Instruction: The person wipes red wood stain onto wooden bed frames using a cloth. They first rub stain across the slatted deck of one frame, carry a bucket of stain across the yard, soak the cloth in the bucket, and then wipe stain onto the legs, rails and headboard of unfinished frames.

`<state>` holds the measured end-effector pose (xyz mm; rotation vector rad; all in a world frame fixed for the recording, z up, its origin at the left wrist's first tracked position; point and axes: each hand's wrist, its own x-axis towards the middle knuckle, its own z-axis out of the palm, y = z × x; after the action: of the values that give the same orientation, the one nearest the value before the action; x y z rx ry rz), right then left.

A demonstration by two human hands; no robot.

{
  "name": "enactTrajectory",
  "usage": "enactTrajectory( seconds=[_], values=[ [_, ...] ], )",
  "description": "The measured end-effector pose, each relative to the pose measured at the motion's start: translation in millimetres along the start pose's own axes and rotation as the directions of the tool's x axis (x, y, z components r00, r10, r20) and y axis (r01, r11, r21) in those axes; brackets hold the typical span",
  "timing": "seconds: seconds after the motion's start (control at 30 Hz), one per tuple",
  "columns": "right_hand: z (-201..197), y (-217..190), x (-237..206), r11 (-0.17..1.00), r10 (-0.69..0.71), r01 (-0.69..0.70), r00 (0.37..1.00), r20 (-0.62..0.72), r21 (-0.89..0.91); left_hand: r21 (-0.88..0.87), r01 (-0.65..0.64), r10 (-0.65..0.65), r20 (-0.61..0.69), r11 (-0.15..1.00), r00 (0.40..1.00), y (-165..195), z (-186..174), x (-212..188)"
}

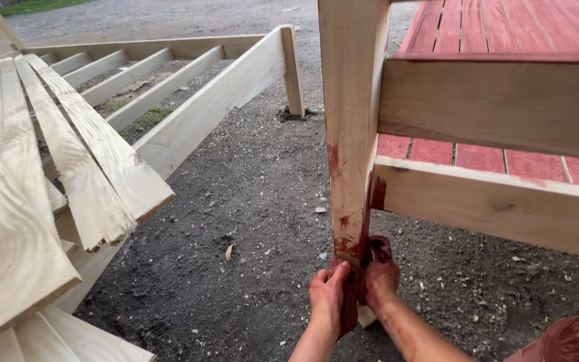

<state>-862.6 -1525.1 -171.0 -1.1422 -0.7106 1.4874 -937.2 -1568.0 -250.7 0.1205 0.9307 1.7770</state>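
Foot of the wooden leg (351,134) is hidden behind both hands; left hand (332,295) and right hand (381,273) cover it, and something dark red, maybe a rag, is bunched btwn them. Red-stained slats (504,27) run off top and right edges. Loose pale boards (48,188) cut off at left.

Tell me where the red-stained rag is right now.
In the head view the red-stained rag sits low and right of centre, pressed between the left hand and right hand at the foot of the wooden leg.

Head view, steeply down, close
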Motion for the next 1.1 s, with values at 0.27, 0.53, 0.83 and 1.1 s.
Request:
enactTrajectory(
  seconds=[0.27, 0.53, 0.83, 1.1],
  values=[
    [-9.7, 17.1, 13.9, 0.988, 0.062, -0.076, 0.993, 0.102, 0.138, 0.156, 0.103, -0.102, -0.019, 0.982, 0.995, 6.0, -28.8, -16.7],
    [-1.0, -27.6, 1.8, 0.953, -0.291, 0.263, 0.933, 0.214, 0.148, 0.241, 0.091, -0.133, 0.167, 0.966, 0.977, 78.6, 23.4, -33.1],
    [-17.5, 28.8, 10.2, 0.910, -0.377, 0.402, 0.904, 0.201, -0.098, 0.298, 0.132, -0.161, 0.073, 0.945, 0.984, 42.1, -10.6, -16.6],
    [-31.1, 60.3, 7.8, 0.910, 0.256, -0.334, 0.919, 0.299, 0.246, 0.553, 0.156, -0.088, -0.148, 0.819, 0.985, -20.3, -57.7, 15.7]
  ],
)
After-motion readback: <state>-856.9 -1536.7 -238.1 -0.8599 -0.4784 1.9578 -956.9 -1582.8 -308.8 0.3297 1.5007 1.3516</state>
